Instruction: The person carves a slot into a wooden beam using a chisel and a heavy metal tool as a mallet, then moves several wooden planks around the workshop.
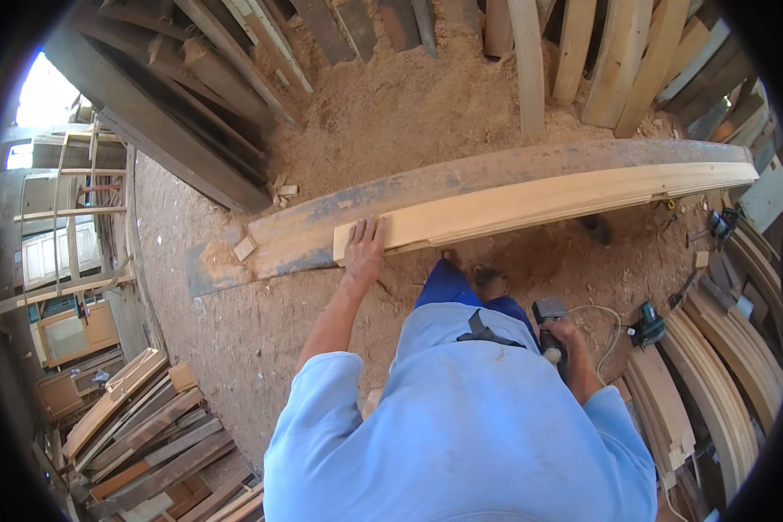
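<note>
My left hand (365, 246) lies with fingers flat, slightly parted, on the left end of the pale board (496, 204), which rests along the worn plank (322, 224). On my side of that plank, apart from it, my right hand (567, 334) is wrapped around a power tool (549, 310).

From afar I see the board (513, 202) lying on the desk (309, 224), with sawdust (400, 117) behind it and a wood block (244, 249) to its left.

A woodworking workshop: heaped sawdust (435, 96), a pile of boards (158, 439), a green power tool (649, 327).
</note>
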The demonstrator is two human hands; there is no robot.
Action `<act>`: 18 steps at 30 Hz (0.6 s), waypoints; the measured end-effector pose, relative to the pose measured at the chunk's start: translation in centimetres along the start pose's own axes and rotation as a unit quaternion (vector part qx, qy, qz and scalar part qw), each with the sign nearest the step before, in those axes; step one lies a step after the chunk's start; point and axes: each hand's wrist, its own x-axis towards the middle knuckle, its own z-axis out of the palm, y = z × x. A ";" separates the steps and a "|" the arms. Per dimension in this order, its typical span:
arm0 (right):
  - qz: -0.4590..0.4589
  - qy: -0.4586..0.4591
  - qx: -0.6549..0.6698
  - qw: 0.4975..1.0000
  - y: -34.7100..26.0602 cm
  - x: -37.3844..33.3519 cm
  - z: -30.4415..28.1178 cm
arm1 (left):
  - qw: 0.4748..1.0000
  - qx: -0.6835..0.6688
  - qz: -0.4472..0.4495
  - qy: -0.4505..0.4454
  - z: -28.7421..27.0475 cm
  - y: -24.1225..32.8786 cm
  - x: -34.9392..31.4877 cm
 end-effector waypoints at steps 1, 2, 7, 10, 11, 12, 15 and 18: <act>0.018 0.007 -0.014 1.000 -0.5 -0.5 -0.4 | 1.000 0.002 0.001 -0.002 -0.1 -0.1 0.0; 0.036 0.014 -0.027 0.999 -0.9 -0.9 -0.4 | 1.000 0.003 0.003 -0.005 -0.2 -0.3 0.0; -0.009 0.073 0.213 0.974 3.2 3.0 1.9 | 0.979 -0.067 -0.045 -0.189 -1.6 -1.8 4.1; -0.096 0.091 0.335 0.933 -3.8 -1.8 2.8 | 0.951 -0.053 -0.057 -0.298 -2.9 -4.1 6.7; -0.097 0.107 0.358 0.923 -5.5 -2.7 3.0 | 0.947 -0.047 -0.041 -0.314 -3.1 -4.7 7.8; -0.097 0.123 0.375 0.914 -6.9 -3.7 2.9 | 0.945 -0.046 -0.023 -0.322 -2.4 -5.2 8.5; -0.175 0.132 0.479 0.850 -11.2 -7.3 3.7 | 0.936 -0.062 0.024 -0.346 -0.1 -6.8 9.5; -0.242 0.151 0.545 0.789 -16.1 -10.8 4.9 | 0.923 -0.094 0.054 -0.369 -0.3 -7.0 10.1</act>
